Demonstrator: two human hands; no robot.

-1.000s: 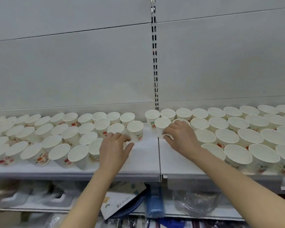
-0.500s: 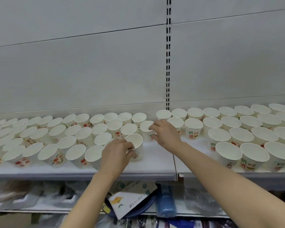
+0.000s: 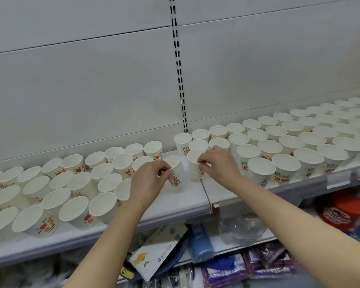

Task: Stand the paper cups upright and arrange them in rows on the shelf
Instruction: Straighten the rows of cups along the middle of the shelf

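Many white paper cups with red and green print stand upright in rows along the white shelf (image 3: 181,201). My left hand (image 3: 149,179) grips one cup (image 3: 178,175) by its rim and side near the shelf's middle gap. My right hand (image 3: 219,166) pinches the rim of a neighbouring cup (image 3: 193,163) just to its right. Both held cups rest upright on the shelf, a little apart from each other. The left block of cups (image 3: 75,183) lies to the left of my left hand; the right block of cups (image 3: 289,144) extends to the right.
A slotted upright rail (image 3: 180,80) divides the grey back panels. The lower shelf holds a printed box (image 3: 156,256), a blue roll (image 3: 201,244), clear plastic bags (image 3: 239,229), a red packet (image 3: 341,213) and dark packets (image 3: 247,267).
The view has swung to the left and tilted. My left hand has shifted right with its cup toward the middle gap. My right hand has taken hold of a cup by the rim beside it.
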